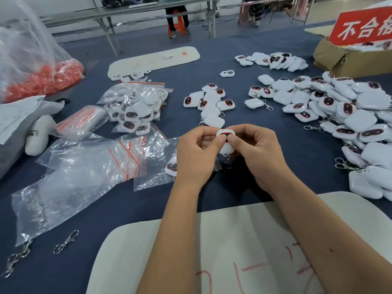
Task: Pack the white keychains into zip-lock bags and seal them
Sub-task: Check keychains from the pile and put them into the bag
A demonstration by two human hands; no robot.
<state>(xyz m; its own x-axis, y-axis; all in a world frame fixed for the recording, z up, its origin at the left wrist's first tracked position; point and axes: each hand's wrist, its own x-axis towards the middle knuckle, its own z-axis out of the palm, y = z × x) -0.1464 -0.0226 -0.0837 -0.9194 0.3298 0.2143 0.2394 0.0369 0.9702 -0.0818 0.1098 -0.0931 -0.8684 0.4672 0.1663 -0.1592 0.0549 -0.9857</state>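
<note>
item: white keychain (226,143), rounded case with a dark red-rimmed window, being held above the blue table (275,158) at centre. left hand (195,158) is pinching it from the left, thumb lying across its face and fingers curled behind. right hand (256,155) is pinching it from the right, thumb pressing beside the left thumb, fingers curled round its far edge. whether a clasp is hanging under it cannot be told.

lying just left of the left hand: one zip-lock bag (154,170), a keychain showing inside it. further left, loose empty bags (84,166) with red seal strips are lying in a crumpled spread. behind them, a heap of packed bags (135,107) is sitting next to a stack of new bags (82,122).

lying beyond the hands: a small cluster of keychains (210,102). a large pile of keychains (343,115) is filling the right side of the table.

near edge, left: metal clasps (66,241) are lying loose. a white pad (233,240) marked in red is lying under the forearms. far left, a clear sack of red parts (42,79) is standing. far right, a cardboard box (343,60) is carrying a red sign (362,26).
</note>
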